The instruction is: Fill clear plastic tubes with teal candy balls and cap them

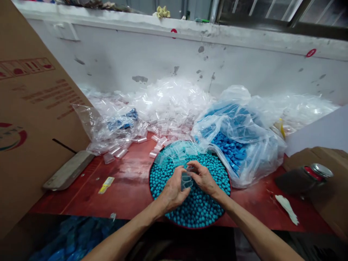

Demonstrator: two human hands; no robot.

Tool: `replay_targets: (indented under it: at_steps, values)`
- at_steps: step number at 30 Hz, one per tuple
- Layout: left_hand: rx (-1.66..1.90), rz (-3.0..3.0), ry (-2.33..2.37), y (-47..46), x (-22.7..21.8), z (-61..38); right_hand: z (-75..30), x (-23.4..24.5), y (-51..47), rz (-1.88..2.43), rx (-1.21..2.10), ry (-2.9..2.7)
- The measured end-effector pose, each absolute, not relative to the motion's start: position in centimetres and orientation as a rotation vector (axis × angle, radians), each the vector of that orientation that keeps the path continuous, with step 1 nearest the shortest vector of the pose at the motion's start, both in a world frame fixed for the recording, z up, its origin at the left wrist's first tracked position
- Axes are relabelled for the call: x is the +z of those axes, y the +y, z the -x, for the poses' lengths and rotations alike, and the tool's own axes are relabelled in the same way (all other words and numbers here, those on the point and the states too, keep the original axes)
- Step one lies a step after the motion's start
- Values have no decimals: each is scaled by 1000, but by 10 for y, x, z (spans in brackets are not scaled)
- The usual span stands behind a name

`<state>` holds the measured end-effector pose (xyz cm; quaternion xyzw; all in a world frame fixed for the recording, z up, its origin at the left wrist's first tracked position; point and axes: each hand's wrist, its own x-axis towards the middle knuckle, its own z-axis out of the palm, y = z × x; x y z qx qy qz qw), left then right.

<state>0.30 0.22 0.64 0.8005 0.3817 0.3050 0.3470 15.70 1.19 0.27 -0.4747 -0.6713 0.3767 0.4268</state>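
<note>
My left hand (pixel 173 190) is curled around several small clear plastic tubes (pixel 186 180), thumb on the near side. My right hand (pixel 203 178) pinches at the far end of the same tubes, its fingertips close to those of my left hand. Exactly what lies between the right fingertips is hard to make out. Both hands are over a round red-rimmed tray (pixel 150 181) full of teal beads (pixel 195 214). More clear tubes (pixel 179 150) lie on the beads at the tray's far side.
Behind the tray a large heap of clear tubes (pixel 174 105) rests against the wall. To its right, a clear bag (pixel 261 156) holds blue pieces (pixel 231 148). A cardboard box (pixel 40 108) stands at left, beside a grey bar (pixel 69 170). A jar (pixel 304 177) is at right.
</note>
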Motion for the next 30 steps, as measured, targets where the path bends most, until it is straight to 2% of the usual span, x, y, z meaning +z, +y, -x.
replay_targets:
  at_steps: [3, 8, 14, 21, 24, 30]
  values:
    - [803, -2060, 974, 5, 7, -2, -157, 4, 7, 1326, 744, -1770]
    - [670, -2018, 1039, 13, 3, 4, -159, 14, -2, 1386, 681, -1922]
    - [530, -2195, 1174, 4, -4, 1, -161, 36, 34, 1778, 83, -2233]
    - [715, -2139, 1172, 4, -13, 1, -165, 41, 69, 1870, 62, -2230]
    - [752, -1910, 1180, 15, 0, -2, -170, 38, 54, 1600, 262, -2020]
    - [814, -1654, 1083, 29, 23, -10, -166, 13, 40, 1173, 1212, -1284]
